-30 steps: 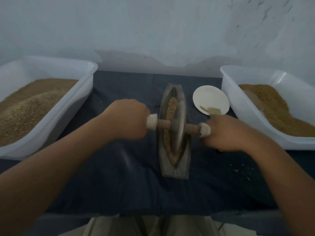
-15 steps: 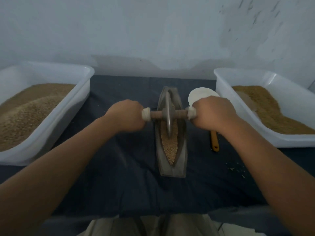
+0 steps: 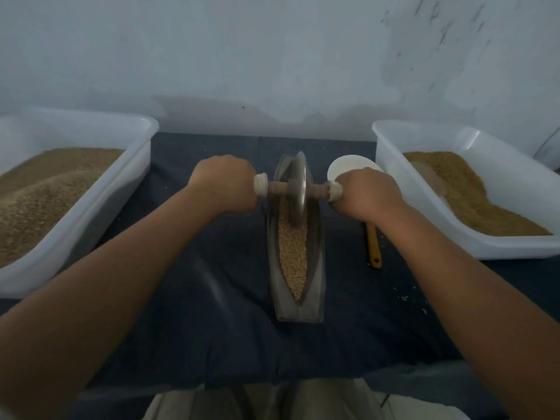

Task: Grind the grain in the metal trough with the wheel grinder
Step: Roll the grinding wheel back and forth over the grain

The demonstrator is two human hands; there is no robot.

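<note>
Head view looks straight down on two fists. The left hand [image 3: 224,183] is curled tight round one end of the wooden axle [image 3: 278,187] and the right hand [image 3: 368,194] round the other, with pale wrapping showing at the inner edge of each fist. Between them the wheel grinder [image 3: 298,189] stands on edge toward the far end of the metal trough [image 3: 316,268], its rim down in the channel. The grain [image 3: 292,259] lies as a loose tan strip from the wheel to the near tip.

From where I stand the disc looks like heavy, stiff metal that crushes by its own weight. The axle ends are the sensible hold, pressed evenly so it doesn't tip. The grain is light and loose and would scatter easily.

A white bowl [image 3: 348,165] sits just behind the right hand, with a yellow handle [image 3: 373,247] beside it. The left tub [image 3: 91,213] and right tub [image 3: 454,247], both holding brown grain, flank the dark cloth [image 3: 212,313].
</note>
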